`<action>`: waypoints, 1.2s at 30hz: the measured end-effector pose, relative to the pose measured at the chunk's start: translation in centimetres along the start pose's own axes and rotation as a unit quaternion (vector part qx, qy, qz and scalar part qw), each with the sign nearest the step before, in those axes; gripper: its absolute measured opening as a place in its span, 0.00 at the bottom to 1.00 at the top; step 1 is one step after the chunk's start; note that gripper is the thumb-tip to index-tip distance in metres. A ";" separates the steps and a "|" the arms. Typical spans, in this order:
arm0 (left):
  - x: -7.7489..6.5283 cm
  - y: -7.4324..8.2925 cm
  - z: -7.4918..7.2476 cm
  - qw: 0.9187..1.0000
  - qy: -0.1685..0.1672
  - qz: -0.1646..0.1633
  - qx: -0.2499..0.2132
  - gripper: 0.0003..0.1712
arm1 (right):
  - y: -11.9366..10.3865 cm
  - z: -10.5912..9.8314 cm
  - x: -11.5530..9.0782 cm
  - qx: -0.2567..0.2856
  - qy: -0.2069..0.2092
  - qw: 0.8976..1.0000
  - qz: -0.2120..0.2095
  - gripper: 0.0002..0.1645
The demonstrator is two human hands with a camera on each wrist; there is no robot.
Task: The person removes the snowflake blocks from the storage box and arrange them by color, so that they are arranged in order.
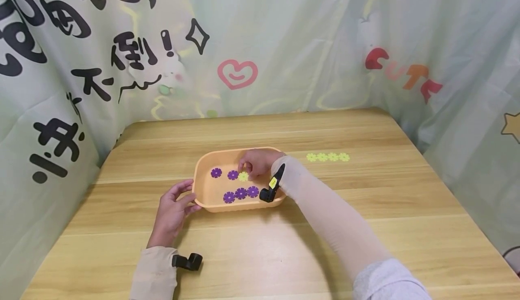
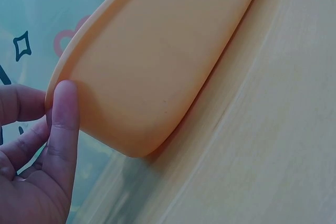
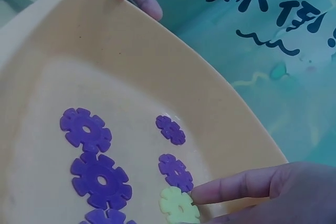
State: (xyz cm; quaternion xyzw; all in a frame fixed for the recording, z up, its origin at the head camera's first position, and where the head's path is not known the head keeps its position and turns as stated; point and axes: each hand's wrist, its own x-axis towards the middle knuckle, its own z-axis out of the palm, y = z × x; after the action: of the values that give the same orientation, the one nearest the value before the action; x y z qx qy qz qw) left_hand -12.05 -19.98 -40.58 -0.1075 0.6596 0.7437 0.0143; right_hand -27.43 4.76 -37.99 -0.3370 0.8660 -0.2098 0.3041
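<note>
An orange plastic tray stands on the table. My left hand grips its left end; in the left wrist view the thumb lies along the outer wall by the rim. My right hand reaches inside over the tray's right half. Its fingers hold a yellow flower-shaped notched disc near the tray floor; the thumb is mostly hidden. That disc sits against a purple disc, with another purple disc farther left. Nearer the front wall, a row of three joined purple discs lies in the tray.
A row of several joined yellow discs lies on the wooden table, right of and behind the tray. Printed curtains hang at the back and both sides. A black wrist camera is strapped to each forearm.
</note>
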 end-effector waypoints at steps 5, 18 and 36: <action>0.0 -0.1 0.0 1.000 0.001 -0.002 0.001 0.25 | -0.2 0.0 -0.1 -0.033 0.002 0.999 0.005 0.22; 0.0 -0.1 0.0 1.000 0.006 -0.005 -0.001 0.25 | -0.8 0.2 -0.2 -0.043 0.008 0.999 0.001 0.20; 0.0 0.0 0.0 1.000 0.002 -0.003 0.000 0.25 | -1.0 0.5 -0.7 -0.021 0.002 1.000 0.000 0.17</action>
State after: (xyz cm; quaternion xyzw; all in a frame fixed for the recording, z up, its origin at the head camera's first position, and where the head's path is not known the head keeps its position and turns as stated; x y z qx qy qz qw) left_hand -12.04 -19.96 -40.56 -0.1112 0.6597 0.7432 0.0148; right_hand -26.22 4.50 -37.45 -0.3427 0.8708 -0.1923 0.2954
